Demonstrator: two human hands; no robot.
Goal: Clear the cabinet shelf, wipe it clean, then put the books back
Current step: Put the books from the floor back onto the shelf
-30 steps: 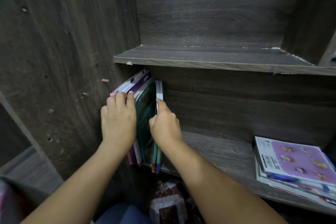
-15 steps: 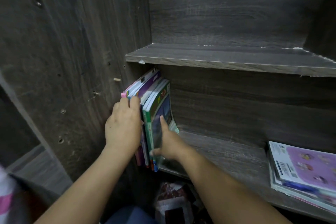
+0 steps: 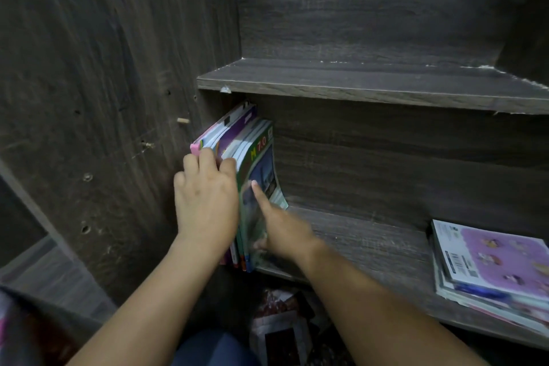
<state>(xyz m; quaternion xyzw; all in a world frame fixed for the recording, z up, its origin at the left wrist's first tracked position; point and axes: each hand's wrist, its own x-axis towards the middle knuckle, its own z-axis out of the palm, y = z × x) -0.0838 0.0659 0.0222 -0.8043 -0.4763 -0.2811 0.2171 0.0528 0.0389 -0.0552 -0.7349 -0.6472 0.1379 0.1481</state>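
Several thin books [image 3: 234, 134] stand upright at the left end of the lower shelf [image 3: 371, 235], leaning on the cabinet's side wall. My left hand [image 3: 205, 202] rests against their near edges, fingers curled over the tops of the outer ones. My right hand [image 3: 279, 226] presses the green-covered book [image 3: 261, 163] at the right of the row, index finger straight on its cover; that cover bows outward. A flat stack of books [image 3: 490, 264] with a purple cover on top lies at the shelf's right end.
The upper shelf [image 3: 371, 83] is bare, with chipped edges at the back. A wooden dowel [image 3: 182, 120] sticks out of the dark side panel [image 3: 104, 98]. Below the shelf lie some papers or packets [image 3: 282, 327] near my knee.
My right hand slid from the book spines to the green book's cover and pushed it flush against the row. The left hand stayed on the books.
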